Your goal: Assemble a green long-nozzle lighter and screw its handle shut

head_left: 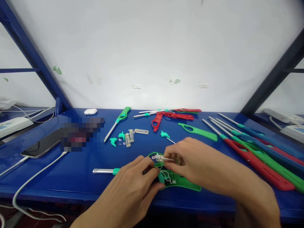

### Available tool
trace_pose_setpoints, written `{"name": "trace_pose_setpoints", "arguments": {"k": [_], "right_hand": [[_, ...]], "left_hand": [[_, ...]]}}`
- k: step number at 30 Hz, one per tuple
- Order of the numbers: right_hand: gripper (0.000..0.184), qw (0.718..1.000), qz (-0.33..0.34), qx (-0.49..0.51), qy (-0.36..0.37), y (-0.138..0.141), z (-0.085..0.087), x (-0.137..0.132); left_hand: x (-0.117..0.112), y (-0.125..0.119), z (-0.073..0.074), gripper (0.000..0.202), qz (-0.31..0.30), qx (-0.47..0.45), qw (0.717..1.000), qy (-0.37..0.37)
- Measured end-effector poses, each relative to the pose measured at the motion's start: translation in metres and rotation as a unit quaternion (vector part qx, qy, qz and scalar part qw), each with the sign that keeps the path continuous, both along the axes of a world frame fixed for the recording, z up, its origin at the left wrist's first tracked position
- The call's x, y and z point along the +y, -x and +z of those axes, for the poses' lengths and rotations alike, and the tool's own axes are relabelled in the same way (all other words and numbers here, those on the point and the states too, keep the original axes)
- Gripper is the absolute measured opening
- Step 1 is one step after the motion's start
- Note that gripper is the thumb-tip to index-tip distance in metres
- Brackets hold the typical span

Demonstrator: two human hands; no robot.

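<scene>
An opened green gas lighter casing (187, 183) lies on the blue table, with thin white wires showing inside and its silver barrel (102, 171) pointing left. My left hand (139, 182) is closed around the front of the casing, fingers by the teal trigger (161, 178). Between the fingertips of my right hand (187, 158) is a clear plastic fuel tank (163, 159), held nearly level just above the casing. My left fingertips and part of the casing's inside are partly hidden.
Loose clear fuel tanks (142, 131) and teal triggers (113, 141) lie beyond my hands. Red casing parts (156, 122) and a green half shell (201, 132) sit farther back. Several long lighters (258, 161) are at right; a phone (44, 144) with a white cable (35, 180) is at left.
</scene>
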State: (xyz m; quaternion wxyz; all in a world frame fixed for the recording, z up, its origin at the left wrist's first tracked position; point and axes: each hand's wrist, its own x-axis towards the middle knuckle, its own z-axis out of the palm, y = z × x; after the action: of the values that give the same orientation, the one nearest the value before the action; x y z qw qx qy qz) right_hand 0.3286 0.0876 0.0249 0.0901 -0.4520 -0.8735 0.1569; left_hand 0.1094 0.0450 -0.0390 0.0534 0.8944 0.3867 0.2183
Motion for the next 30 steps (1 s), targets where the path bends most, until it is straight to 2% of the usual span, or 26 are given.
{"name": "trace_pose_setpoints", "arguments": {"k": [5, 16, 30], "right_hand": [[0.032, 1.000, -0.001, -0.002, 0.000, 0.0001, 0.0000, 0.0011], [0.026, 1.000, -0.002, -0.004, -0.018, 0.0031, 0.0000, 0.0054], [0.030, 0.999, 0.003, 0.004, -0.033, 0.0047, -0.0007, 0.0071]], "left_hand": [[-0.0018, -0.0021, 0.0024, 0.009, -0.004, 0.011, 1.000, -0.016], [-0.0012, -0.0021, -0.0024, 0.012, -0.010, -0.021, 1.000, -0.010], [-0.0071, -0.0086, 0.0019, 0.024, 0.029, 0.079, 0.996, 0.028]]}}
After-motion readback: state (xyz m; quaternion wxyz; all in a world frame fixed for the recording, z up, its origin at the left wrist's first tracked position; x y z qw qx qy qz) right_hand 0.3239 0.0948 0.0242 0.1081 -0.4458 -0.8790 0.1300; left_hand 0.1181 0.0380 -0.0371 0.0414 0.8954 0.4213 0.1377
